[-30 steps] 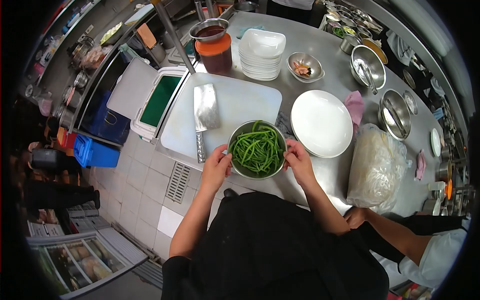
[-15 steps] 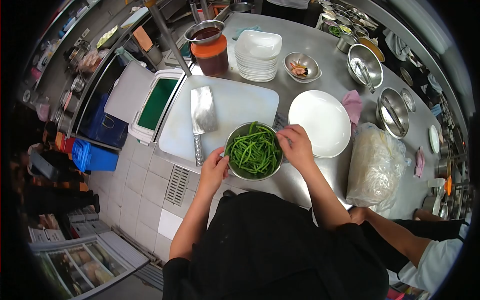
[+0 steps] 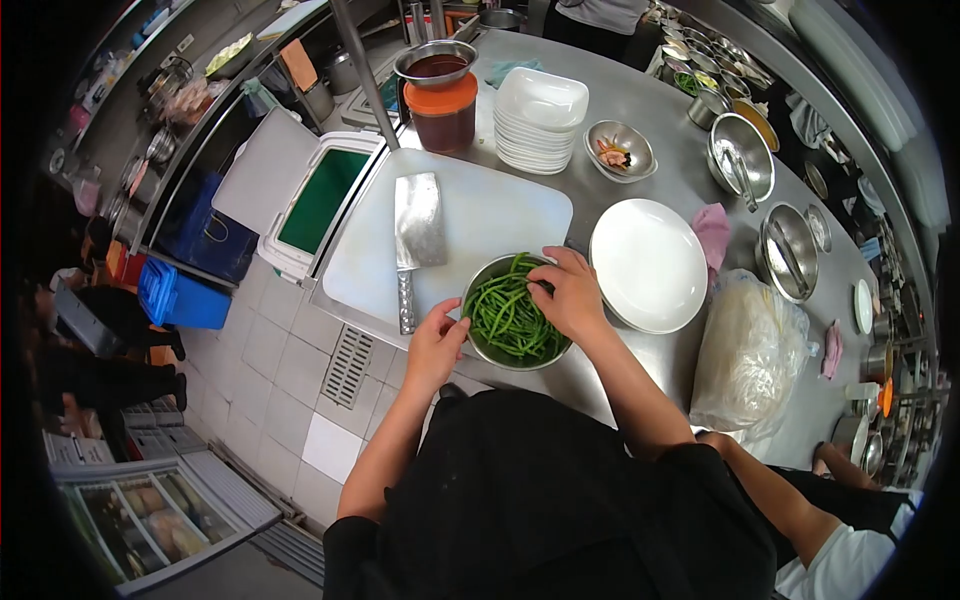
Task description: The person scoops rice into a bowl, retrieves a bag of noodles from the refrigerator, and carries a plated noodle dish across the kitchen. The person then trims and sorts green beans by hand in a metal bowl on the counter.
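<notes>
A round metal bowl [image 3: 497, 359] full of green beans [image 3: 510, 315] is at the near edge of the steel counter, by the corner of the white cutting board [image 3: 490, 205]. My left hand [image 3: 437, 340] grips its left rim. Over the right side of the bowl, my right hand [image 3: 568, 295] has its fingers bent down at the beans; whether they pinch any is too small to tell. A cleaver [image 3: 419, 225] lies on the board's left part. To the right of the bowl is a large white plate [image 3: 648, 265].
Stacked white dishes [image 3: 540, 120], an orange-lidded container [image 3: 441, 115] and a small bowl with food [image 3: 620, 150] stand behind the board. A plastic-wrapped bundle [image 3: 748, 355] is at the right. A co-worker's arm [image 3: 780, 500] is at the lower right.
My right hand has left the bowl's right rim and moved inward over the beans. My left hand stays on the left rim. The camera view has shifted slightly.
</notes>
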{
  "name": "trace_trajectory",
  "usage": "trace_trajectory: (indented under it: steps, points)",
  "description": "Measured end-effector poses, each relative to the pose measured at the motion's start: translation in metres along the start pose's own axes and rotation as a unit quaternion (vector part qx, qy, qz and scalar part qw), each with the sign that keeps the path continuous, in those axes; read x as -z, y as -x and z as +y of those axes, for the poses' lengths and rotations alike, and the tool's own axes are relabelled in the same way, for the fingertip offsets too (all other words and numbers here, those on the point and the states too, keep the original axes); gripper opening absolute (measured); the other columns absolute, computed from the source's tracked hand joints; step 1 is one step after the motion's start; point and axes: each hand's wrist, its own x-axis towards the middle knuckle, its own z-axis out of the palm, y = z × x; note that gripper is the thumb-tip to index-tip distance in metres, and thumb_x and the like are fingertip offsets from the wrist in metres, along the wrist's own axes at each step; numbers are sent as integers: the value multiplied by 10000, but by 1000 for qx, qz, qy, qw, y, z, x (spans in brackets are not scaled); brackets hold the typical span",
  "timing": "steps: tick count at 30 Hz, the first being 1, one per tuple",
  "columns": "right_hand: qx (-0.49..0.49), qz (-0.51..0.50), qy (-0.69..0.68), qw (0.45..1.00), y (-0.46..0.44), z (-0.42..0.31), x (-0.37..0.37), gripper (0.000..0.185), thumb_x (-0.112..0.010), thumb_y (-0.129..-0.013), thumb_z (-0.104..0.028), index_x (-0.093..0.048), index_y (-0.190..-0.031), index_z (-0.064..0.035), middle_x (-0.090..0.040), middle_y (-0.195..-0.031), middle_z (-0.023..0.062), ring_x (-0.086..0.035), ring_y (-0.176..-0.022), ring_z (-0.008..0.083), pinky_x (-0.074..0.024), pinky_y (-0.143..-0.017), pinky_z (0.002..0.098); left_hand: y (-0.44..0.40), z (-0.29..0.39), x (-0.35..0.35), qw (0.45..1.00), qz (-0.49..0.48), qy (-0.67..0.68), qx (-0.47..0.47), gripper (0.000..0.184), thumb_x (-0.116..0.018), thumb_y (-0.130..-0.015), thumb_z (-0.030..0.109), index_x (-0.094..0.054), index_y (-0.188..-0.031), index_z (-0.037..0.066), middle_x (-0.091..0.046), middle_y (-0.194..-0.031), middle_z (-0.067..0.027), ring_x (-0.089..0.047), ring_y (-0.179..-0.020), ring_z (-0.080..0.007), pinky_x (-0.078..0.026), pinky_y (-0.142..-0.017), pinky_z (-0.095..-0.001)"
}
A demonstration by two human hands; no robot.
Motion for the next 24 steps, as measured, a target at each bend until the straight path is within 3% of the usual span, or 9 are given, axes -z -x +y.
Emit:
trace_trajectory:
  steps: [1, 3, 7, 9, 10, 12, 20, 24]
  points:
    - [11, 11, -31, 999, 0, -1, 3, 137, -712, -772, -192, -716, -894, -130, -577, -1236, 93, -491, -1211, 305, -401, -960, 466, 0, 0, 1, 1000, 0, 1, 0, 349, -597, -928, 137, -559, -1256, 24, -559, -728, -32, -519, -558, -96, -435, -508, -257]
    - [22, 22, -62, 998, 1, -4, 8, 128, -715, -769, -180, -713, -886, -127, -578, -1237, 93, -491, -1218, 310, -400, -965, 466, 0, 8, 4, 959, 99, -210, -163, 340, -632, -909, 154, -591, -1230, 51, -576, -772, -55, -552, -618, -135, -458, -562, -279]
    - [81, 27, -92, 992, -2, -17, 20, 121, -710, -752, -158, -707, -867, -120, -586, -1215, 82, -511, -1193, 310, -406, -964, 464, 4, 61, -1, 936, 85, -257, -226, 294, -673, -885, 141, -639, -1164, 56, -611, -845, -66, -592, -705, -157, -477, -617, -288]
    - [105, 23, -95, 990, -4, -25, 26, 116, -708, -744, -152, -705, -855, -117, -592, -1199, 77, -519, -1182, 305, -410, -960, 464, -2, 75, -9, 854, 34, -335, -397, 283, -710, -836, 127, -674, -1112, 77, -625, -903, -79, -625, -753, -219, -494, -637, -326]
    - [118, 18, -83, 989, -5, -29, 29, 115, -707, -738, -151, -701, -846, -113, -597, -1183, 74, -524, -1173, 297, -408, -961, 461, -7, 77, -12, 853, 34, -336, -398, 283, -710, -836, 127, -674, -1112, 77, -625, -903, -79, -625, -753, -219, -494, -637, -326]
    - [129, 16, -71, 989, -5, -35, 35, 115, -706, -731, -151, -698, -837, -108, -602, -1167, 70, -530, -1163, 289, -407, -963, 457, -14, 78, -18, 794, 6, -379, -476, 286, -721, -794, 116, -690, -1077, 90, -634, -909, -68, -633, -805, -258, -498, -662, -349]
    - [110, -5, -55, 992, 1, -38, 40, 109, -700, -721, -146, -685, -813, -89, -633, -1079, 54, -578, -1061, 255, -426, -920, 421, -22, 72, -32, 766, -35, -411, -493, 164, -708, -740, 61, -661, -896, 79, -633, -869, -47, -617, -757, -262, -468, -647, -390]
    - [107, 7, -55, 993, 4, -37, 36, 97, -693, -712, -146, -683, -793, -93, -641, -1057, 45, -584, -1040, 250, -430, -901, 414, -24, 63, -40, 791, -31, -379, -479, 160, -693, -732, 40, -647, -883, 65, -632, -833, -73, -614, -724, -278, -469, -637, -385]
